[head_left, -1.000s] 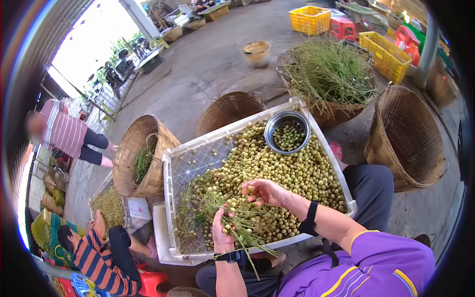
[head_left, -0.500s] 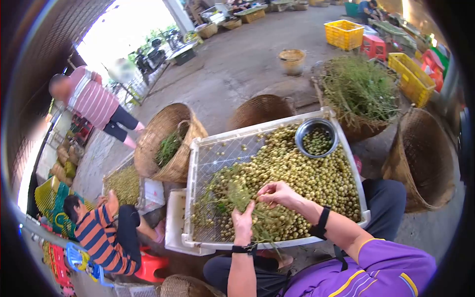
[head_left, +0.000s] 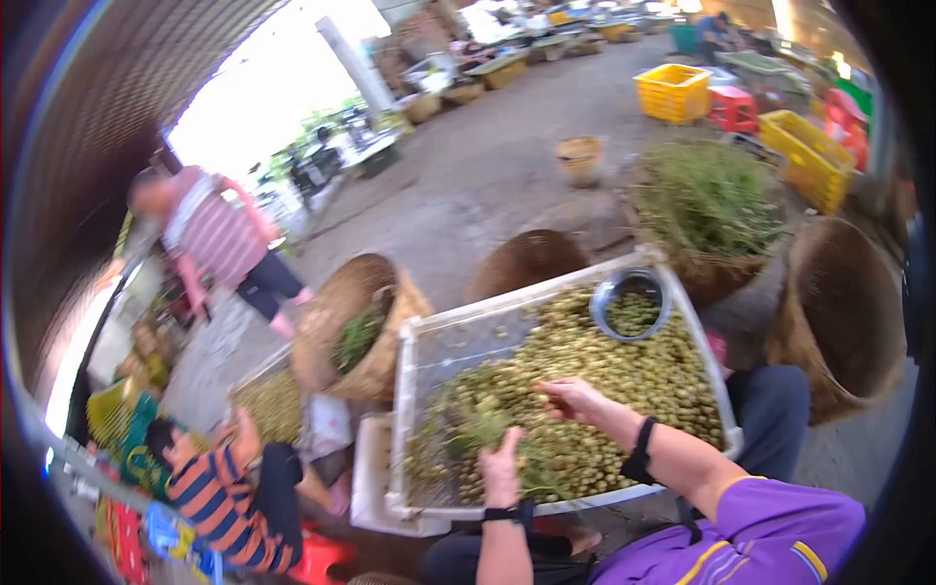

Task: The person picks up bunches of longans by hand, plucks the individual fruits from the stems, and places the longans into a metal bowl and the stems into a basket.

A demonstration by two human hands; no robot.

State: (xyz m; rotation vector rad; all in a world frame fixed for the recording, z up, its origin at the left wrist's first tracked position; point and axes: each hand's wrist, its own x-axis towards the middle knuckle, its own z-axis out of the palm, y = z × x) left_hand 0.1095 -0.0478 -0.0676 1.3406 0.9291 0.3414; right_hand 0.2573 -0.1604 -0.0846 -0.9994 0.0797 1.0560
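Observation:
My left hand (head_left: pixel 501 472) is closed around a bunch of thin green stems (head_left: pixel 482 429) over the near left part of a white mesh-bottomed tray (head_left: pixel 568 295). Up and to the right of it, my right hand (head_left: pixel 575 401) has its fingertips pinched together, apart from the bunch; whatever they hold is too small to make out. Round yellowish-green fruits (head_left: pixel 624 390) lie heaped under both hands. At the tray's far right corner, a metal bowl (head_left: pixel 665 310) holds smaller greenish pieces.
Beyond the tray stand a basket with greens (head_left: pixel 314 341), another wicker basket (head_left: pixel 526 261) and a basket heaped with stems (head_left: pixel 707 195). A tall basket (head_left: pixel 843 322) is at my right. One person (head_left: pixel 229 502) sits at the left; another person (head_left: pixel 229 234) stands behind.
My right hand has drawn away from the stem bunch, up and to the right. The whole view has shifted slightly. The standing person has turned and lowered an arm.

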